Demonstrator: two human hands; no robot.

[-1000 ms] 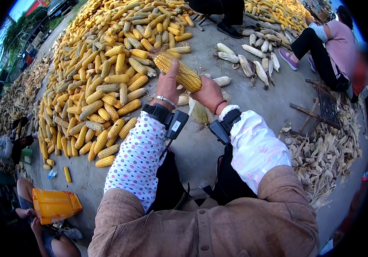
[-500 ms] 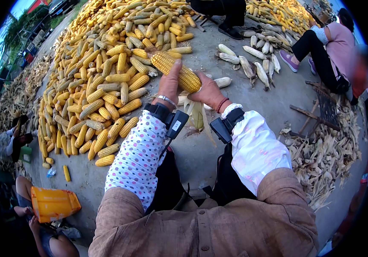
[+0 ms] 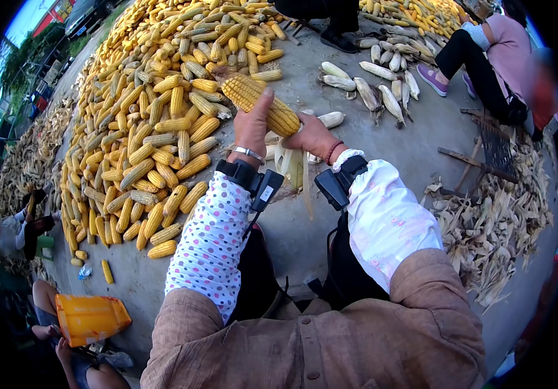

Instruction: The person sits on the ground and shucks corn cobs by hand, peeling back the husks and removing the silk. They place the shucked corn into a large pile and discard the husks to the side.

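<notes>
while co-workers sit off at the edges, the person in the brown shirt (image 3: 253, 353) has both hands on one yellow corn ear (image 3: 259, 100). ear is up in front of the body, just right of the big corn pile (image 3: 156, 136) as seen, tilted, its upper-left tip toward the pile. left hand (image 3: 251, 128) is closed round the ear's near side, thumb lying along the kernels, fingers mostly hidden underneath. right hand (image 3: 313, 138) is closed on the lower-right end, thumb up against it; can't see its fingertips. neither grip has a visible gap. pale husk leaves (image 3: 290, 165) show below the hands; can't tell if they're attached to the ear.

silver bangle (image 3: 248, 153) on left wrist, red bracelet (image 3: 334, 152) on right. unhusked white ears (image 3: 368, 92) lie loose on the concrete, ahead and right. wooden-framed stool (image 3: 498, 155) lies tipped by the dry husk heap (image 3: 493, 233), right side. orange plastic container (image 3: 91, 319) sits lower left, near one co-worker's legs. co-worker in a pink top (image 3: 505, 61) is upper right.
</notes>
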